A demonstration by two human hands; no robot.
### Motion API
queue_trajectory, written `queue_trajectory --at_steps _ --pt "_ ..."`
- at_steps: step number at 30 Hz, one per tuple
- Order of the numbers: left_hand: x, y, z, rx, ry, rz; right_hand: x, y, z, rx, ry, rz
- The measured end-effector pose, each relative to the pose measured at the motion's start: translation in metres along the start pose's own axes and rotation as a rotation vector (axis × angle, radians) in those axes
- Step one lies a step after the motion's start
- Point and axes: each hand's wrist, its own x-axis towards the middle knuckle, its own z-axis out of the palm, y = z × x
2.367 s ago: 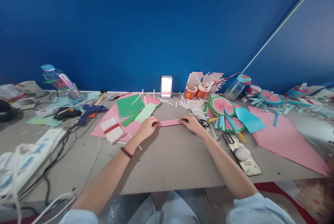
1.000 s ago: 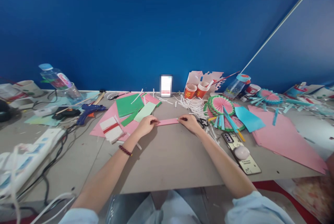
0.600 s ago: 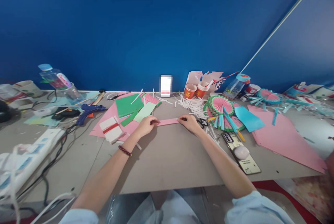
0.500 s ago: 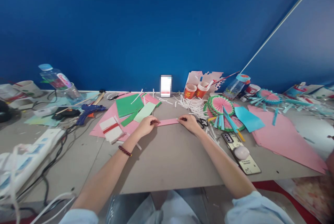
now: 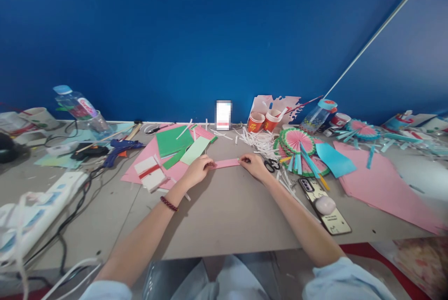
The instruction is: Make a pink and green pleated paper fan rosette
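Observation:
A narrow pink paper strip (image 5: 227, 163) stretches between my two hands, just above or on the grey table; I cannot tell which. My left hand (image 5: 199, 169) pinches its left end, fingers closed. At the strip's other end, my right hand (image 5: 252, 165) grips with thumb and fingertips. Left of my left hand lie a light green paper piece (image 5: 196, 150), a darker green sheet (image 5: 173, 140) and a white pad with a red band (image 5: 150, 174). Black-handled scissors (image 5: 271, 165) lie right beside my right hand.
White paper shreds (image 5: 261, 141), red paper cups (image 5: 256, 122) and a watermelon-coloured paper fan (image 5: 298, 142) stand behind and right. A phone (image 5: 325, 206) lies near my right forearm. A blue glue gun (image 5: 121, 150), cables and a power strip (image 5: 45, 211) occupy the left.
The whole view has shifted very slightly. Both hands keep the same hold on the pink paper strip.

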Motion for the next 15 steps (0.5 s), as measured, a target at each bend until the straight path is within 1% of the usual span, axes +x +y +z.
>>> queue_trajectory --at_steps 4,6,12,15 --pt "-0.004 0.010 0.000 0.236 0.011 0.053 -0.001 0.005 0.005 -0.074 0.027 -0.071" --pt "-0.006 0.013 -0.001 0.320 -0.001 0.064 -0.002 0.008 0.008 -0.126 0.036 -0.093" --pt "-0.004 0.014 -0.008 0.297 -0.056 0.086 -0.005 0.011 0.011 -0.223 0.042 -0.121" --pt "-0.004 0.011 -0.009 0.358 -0.052 0.129 -0.007 0.007 0.008 -0.260 0.033 -0.143"
